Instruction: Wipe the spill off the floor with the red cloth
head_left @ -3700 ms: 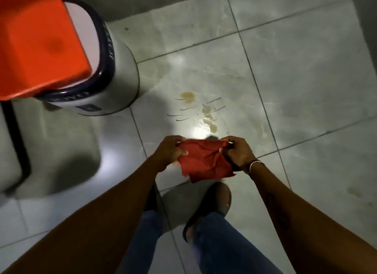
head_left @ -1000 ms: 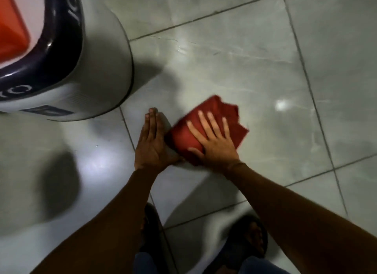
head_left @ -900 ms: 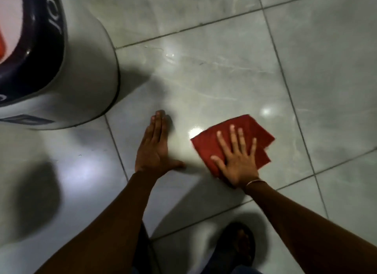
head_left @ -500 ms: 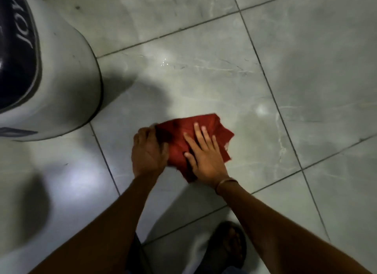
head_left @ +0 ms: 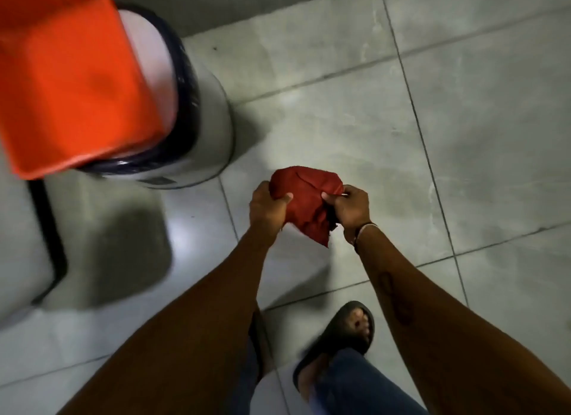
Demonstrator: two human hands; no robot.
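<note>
We hold the red cloth [head_left: 306, 203] bunched up in the air above the grey tiled floor [head_left: 463, 136], clear of the tiles. Our left hand [head_left: 267, 206] is closed around the cloth's left edge, thumb pressed onto the fabric. Our right hand [head_left: 350, 209] pinches the cloth's right edge between thumb and fingers, with a thin bracelet [head_left: 364, 227] at the wrist. A loose corner of the cloth hangs down between our wrists. To the left of the cloth stands a round white container [head_left: 200, 142] with a dark rim, and an orange box [head_left: 71, 75] rests on top of it. Below the cloth, a foot in a dark sandal [head_left: 346, 334] stands on the floor.
</note>
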